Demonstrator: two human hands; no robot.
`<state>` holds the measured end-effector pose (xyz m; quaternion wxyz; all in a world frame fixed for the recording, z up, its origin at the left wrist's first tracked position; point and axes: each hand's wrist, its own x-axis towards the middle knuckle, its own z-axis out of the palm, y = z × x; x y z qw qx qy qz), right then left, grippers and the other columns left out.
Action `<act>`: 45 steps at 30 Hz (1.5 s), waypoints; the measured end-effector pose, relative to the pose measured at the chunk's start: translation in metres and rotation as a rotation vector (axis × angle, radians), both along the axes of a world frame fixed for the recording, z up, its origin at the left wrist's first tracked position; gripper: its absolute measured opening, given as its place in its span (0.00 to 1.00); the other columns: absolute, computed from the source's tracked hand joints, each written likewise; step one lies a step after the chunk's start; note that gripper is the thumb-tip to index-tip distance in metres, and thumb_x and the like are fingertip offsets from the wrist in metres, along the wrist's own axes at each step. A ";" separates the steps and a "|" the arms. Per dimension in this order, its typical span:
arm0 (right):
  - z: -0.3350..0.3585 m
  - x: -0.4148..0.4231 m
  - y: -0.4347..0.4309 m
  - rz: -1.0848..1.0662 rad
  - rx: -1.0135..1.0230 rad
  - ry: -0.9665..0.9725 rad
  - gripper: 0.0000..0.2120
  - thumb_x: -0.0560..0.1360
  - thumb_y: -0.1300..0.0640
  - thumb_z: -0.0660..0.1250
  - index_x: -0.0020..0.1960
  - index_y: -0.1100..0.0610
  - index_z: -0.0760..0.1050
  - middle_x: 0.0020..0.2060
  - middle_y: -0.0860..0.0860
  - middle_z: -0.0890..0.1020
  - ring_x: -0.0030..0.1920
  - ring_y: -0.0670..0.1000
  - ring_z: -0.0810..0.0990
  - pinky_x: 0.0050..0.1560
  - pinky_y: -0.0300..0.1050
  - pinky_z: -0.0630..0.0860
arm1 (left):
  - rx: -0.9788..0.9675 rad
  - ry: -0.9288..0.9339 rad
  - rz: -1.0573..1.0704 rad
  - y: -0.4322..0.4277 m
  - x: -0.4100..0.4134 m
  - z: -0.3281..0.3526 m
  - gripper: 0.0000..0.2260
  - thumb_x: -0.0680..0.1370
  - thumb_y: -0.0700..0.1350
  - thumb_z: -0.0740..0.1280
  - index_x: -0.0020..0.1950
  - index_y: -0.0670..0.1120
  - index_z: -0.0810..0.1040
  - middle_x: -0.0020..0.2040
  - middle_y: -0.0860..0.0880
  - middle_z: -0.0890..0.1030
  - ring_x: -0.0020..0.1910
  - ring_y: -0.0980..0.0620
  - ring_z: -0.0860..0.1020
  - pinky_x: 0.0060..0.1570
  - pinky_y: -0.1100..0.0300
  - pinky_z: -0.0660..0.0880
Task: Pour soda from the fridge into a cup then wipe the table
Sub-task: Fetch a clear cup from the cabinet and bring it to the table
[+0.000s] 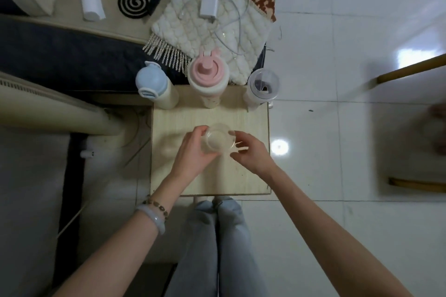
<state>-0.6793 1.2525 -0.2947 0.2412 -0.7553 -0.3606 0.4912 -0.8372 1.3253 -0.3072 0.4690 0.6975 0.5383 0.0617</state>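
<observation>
A clear plastic cup [218,140] is held just above the middle of the small light wooden table [253,176]. My left hand [191,152] wraps its fingers round the cup's left side. My right hand [249,153] touches the cup's right rim with its fingertips, fingers bent round it. The cup looks empty. No soda bottle and no cloth are in view.
Along the table's far edge stand a blue-lidded bottle [154,85], a pink-lidded bottle [207,77] and a clear-lidded cup [263,87]. Behind them lies a white knitted cloth [212,29] with a charger. White tiled floor [337,43] spreads to the right; my legs [217,236] are below the table.
</observation>
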 end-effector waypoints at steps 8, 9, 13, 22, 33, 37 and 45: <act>0.141 -0.001 -0.041 -0.229 0.150 0.029 0.25 0.69 0.67 0.67 0.64 0.53 0.74 0.55 0.51 0.79 0.54 0.46 0.77 0.55 0.39 0.76 | 0.078 -0.164 -0.186 -0.014 0.009 0.140 0.30 0.66 0.48 0.78 0.64 0.52 0.69 0.58 0.59 0.70 0.59 0.57 0.69 0.57 0.63 0.67; 0.155 -0.002 -0.048 -0.260 0.168 0.027 0.25 0.69 0.67 0.67 0.64 0.52 0.74 0.56 0.51 0.79 0.54 0.46 0.77 0.55 0.39 0.76 | 0.068 -0.177 -0.201 -0.017 0.011 0.155 0.30 0.66 0.48 0.78 0.64 0.53 0.69 0.59 0.59 0.70 0.57 0.57 0.69 0.54 0.64 0.67; 0.206 -0.003 -0.083 -0.383 0.258 0.028 0.25 0.69 0.68 0.65 0.64 0.53 0.74 0.57 0.50 0.79 0.55 0.46 0.77 0.56 0.40 0.76 | 0.060 -0.255 -0.314 -0.029 0.023 0.202 0.29 0.65 0.49 0.78 0.61 0.55 0.70 0.60 0.59 0.73 0.56 0.58 0.72 0.54 0.62 0.69; 0.265 0.022 -0.199 -0.650 0.365 0.112 0.24 0.70 0.75 0.57 0.57 0.52 0.74 0.52 0.46 0.81 0.56 0.45 0.78 0.55 0.36 0.75 | 0.078 -0.375 -0.678 -0.103 0.096 0.264 0.26 0.63 0.46 0.79 0.52 0.61 0.69 0.54 0.62 0.77 0.55 0.66 0.74 0.55 0.67 0.70; 0.283 0.077 -0.440 -0.995 0.445 0.087 0.24 0.68 0.73 0.58 0.59 0.56 0.76 0.56 0.53 0.81 0.58 0.49 0.79 0.60 0.48 0.75 | 0.051 -0.468 -1.030 -0.325 0.204 0.290 0.26 0.64 0.47 0.79 0.55 0.59 0.69 0.56 0.62 0.77 0.56 0.65 0.74 0.55 0.69 0.69; 0.286 0.102 -0.532 -1.051 0.443 0.075 0.23 0.71 0.75 0.58 0.59 0.54 0.75 0.56 0.53 0.80 0.58 0.49 0.79 0.51 0.38 0.77 | 0.016 -0.522 -1.097 -0.414 0.238 0.290 0.27 0.65 0.47 0.79 0.58 0.60 0.69 0.56 0.61 0.78 0.56 0.64 0.75 0.56 0.70 0.70; 0.296 0.138 -0.665 -1.219 0.481 0.019 0.20 0.72 0.74 0.61 0.54 0.52 0.76 0.52 0.51 0.82 0.54 0.49 0.80 0.37 0.29 0.71 | -0.055 -0.555 -1.265 -0.546 0.306 0.298 0.27 0.66 0.46 0.78 0.60 0.55 0.71 0.57 0.62 0.77 0.55 0.65 0.75 0.55 0.71 0.71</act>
